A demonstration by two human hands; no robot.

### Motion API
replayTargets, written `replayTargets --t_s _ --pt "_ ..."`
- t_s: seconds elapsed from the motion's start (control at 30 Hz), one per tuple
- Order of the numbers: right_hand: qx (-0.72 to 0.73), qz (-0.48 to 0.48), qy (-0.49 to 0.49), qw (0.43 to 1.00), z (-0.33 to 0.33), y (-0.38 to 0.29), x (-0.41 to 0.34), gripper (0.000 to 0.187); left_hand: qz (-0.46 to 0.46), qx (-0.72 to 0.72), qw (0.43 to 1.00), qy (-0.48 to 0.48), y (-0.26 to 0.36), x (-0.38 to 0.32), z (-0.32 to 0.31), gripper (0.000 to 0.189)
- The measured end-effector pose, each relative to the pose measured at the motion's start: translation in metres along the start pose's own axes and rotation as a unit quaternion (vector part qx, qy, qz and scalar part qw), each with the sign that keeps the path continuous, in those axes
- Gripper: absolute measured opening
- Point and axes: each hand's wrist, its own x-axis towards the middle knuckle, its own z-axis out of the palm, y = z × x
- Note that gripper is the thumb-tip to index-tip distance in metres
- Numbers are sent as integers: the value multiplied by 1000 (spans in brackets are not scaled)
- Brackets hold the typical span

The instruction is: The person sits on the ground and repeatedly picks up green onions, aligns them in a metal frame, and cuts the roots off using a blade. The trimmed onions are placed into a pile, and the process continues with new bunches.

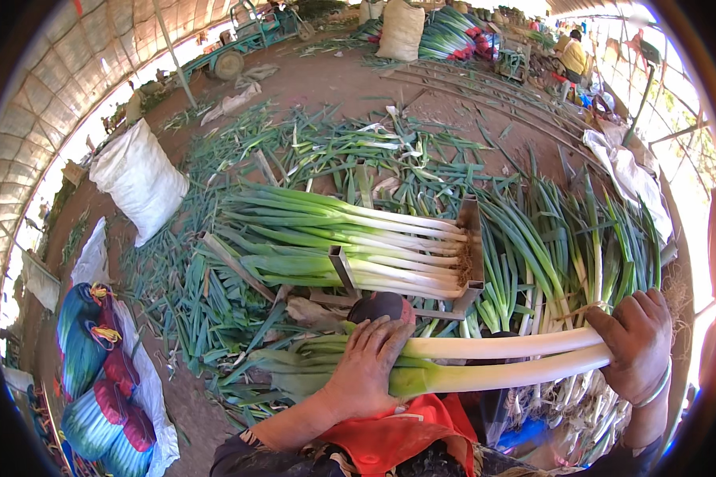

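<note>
Two thick leeks lie across the person's lap, white shanks to the right and green leaves to the left. My left hand grips them where white turns green. Around their root ends my right hand is closed, hiding the roots. Beyond my hands, a row of leeks rests in a metal frame, roots against its right end plate. Untrimmed leeks with long leaves and roots are heaped to the right, partly under the held pair. A red apron covers the lap.
Cut leaves litter the ground. A white sack stands at the left, above bagged leeks in nets. Farther off are a green cart, a tan sack, more bundled leeks and a seated person in yellow.
</note>
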Motion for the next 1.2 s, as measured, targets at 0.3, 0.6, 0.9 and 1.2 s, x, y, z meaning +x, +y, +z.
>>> replayTargets --t_s 0.3,0.6,0.9,1.2 --pt "13 -1 -4 1000 12 -5 6 34 -37 57 998 18 -13 -5 17 87" --pt "143 -56 -21 988 98 -26 28 45 -89 220 971 8 -63 -15 -35 64" --pt "370 -45 -3 928 245 -102 102 72 -121 447 886 34 -135 1 -130 58" --pt "257 112 -35 959 398 -84 180 57 -37 464 885 -12 -240 162 -103 52"
